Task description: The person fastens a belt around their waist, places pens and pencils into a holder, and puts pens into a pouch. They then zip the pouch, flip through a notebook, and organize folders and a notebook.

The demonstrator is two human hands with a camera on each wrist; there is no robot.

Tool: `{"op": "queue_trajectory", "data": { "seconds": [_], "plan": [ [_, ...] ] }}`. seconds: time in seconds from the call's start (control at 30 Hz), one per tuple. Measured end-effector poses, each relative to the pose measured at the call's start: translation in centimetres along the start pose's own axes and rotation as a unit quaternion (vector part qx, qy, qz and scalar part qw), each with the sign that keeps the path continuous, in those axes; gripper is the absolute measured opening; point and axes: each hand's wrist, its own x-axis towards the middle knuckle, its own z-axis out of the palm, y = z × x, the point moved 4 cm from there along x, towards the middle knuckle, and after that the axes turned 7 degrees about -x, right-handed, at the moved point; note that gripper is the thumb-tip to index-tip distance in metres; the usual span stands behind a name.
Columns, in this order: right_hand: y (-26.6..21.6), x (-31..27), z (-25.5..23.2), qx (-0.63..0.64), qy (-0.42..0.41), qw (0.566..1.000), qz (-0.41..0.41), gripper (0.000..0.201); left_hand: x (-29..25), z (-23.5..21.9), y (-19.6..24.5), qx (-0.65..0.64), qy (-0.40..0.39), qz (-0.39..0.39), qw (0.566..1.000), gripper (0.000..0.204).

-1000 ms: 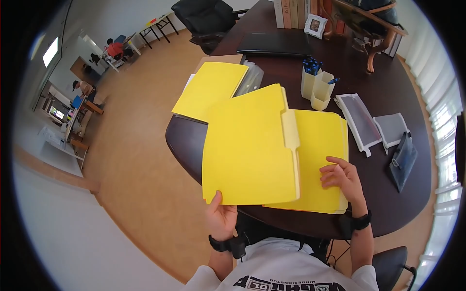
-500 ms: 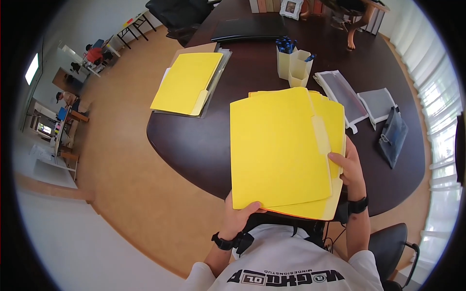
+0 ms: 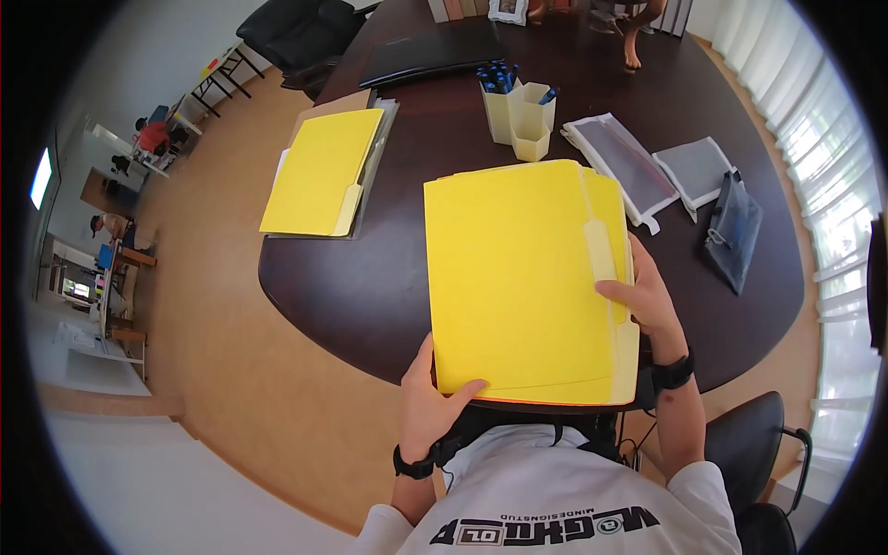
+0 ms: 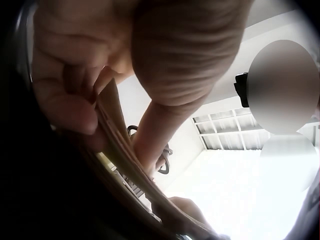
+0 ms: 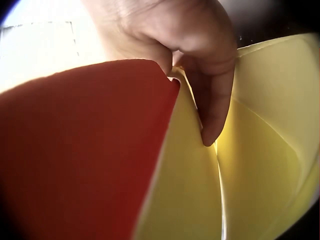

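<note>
Both hands hold a stack of yellow folders (image 3: 518, 287) over the desk's near edge. The left hand (image 3: 430, 398) grips its lower left corner, thumb on top. On the right edge, beside the cream tab, the right hand (image 3: 647, 291) has its thumb on top and fingers beneath. In the left wrist view the left hand (image 4: 145, 55) pinches the layered folder edges. The right wrist view shows the right hand (image 5: 185, 45) with a finger between yellow sheets (image 5: 265, 145), next to a red surface (image 5: 85, 145).
Another yellow folder (image 3: 319, 171) lies on papers at the desk's left edge. Behind the stack stand pen holders (image 3: 530, 129); a closed black laptop (image 3: 430, 54) lies farther back. Mesh pouches (image 3: 624, 166) and a dark pouch (image 3: 733, 231) lie at right. A chair (image 3: 749, 444) stands lower right.
The left hand has brought its folder rightward onto the others, and the right hand has taken hold of the stack's right edge. The folders now overlap more evenly. The head view has shifted.
</note>
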Motion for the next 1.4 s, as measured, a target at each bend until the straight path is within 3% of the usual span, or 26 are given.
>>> {"op": "queue_trajectory", "data": {
  "seconds": [0.07,0.13,0.17,0.23,0.27,0.37,0.47,0.57,0.67,0.77,0.87,1.07,1.27,1.4],
  "plan": [
    [0.0,0.2,0.0,-0.006,0.007,1.0,-0.009,0.078,-0.1,0.0,0.1,-0.009,-0.031,-0.016,0.999,0.081],
    [-0.1,0.5,0.3,-0.008,0.028,0.999,-0.034,0.08,0.0,-0.3,1.0,0.148,-0.036,-0.014,0.988,0.086],
    [-0.2,0.6,0.2,-0.107,0.067,0.991,-0.047,0.08,0.0,-0.3,1.2,0.225,-0.039,-0.014,0.973,0.089],
    [-0.7,1.0,0.1,-0.299,0.144,0.94,-0.073,0.08,0.1,-0.2,1.4,0.24,0.005,-0.022,0.971,0.092],
    [-0.7,0.9,-0.1,-0.331,0.147,0.929,-0.076,0.076,0.2,-0.3,1.5,0.247,0.027,-0.024,0.968,0.093],
    [-0.9,0.2,-1.0,-0.428,0.153,0.887,-0.086,0.064,0.9,-0.1,2.4,0.281,0.046,0.066,0.956,0.094],
    [-1.5,-0.3,-0.9,-0.403,0.082,0.911,-0.009,0.053,1.4,0.7,2.2,0.316,-0.024,0.045,0.948,0.094],
    [-1.3,-0.7,-0.3,-0.464,0.075,0.88,-0.075,0.051,1.6,1.4,2.0,0.338,-0.037,0.071,0.938,0.091],
    [-1.9,-1.2,0.2,-0.504,0.06,0.858,-0.075,0.051,1.5,2.4,2.8,0.371,-0.051,0.112,0.921,0.087],
    [-1.7,-1.2,0.0,-0.499,0.058,0.861,-0.08,0.05,1.5,2.4,1.9,0.329,-0.036,0.085,0.94,0.086],
    [-1.4,-1.2,-0.2,-0.533,0.073,0.835,-0.115,0.045,1.4,2.4,1.7,0.307,-0.015,0.107,0.946,0.083],
    [-1.7,-1.2,-0.5,-0.478,0.099,0.867,-0.101,0.038,1.7,2.8,1.9,0.319,-0.006,0.13,0.939,0.078],
    [-1.9,-1.1,-0.6,-0.457,0.11,0.879,-0.078,0.036,1.9,3.3,2.0,0.322,-0.026,0.131,0.937,0.081],
    [-1.8,-1.2,-0.5,-0.465,0.108,0.872,-0.11,0.038,1.9,3.2,1.7,0.335,-0.032,0.14,0.931,0.081]
  ]
}}
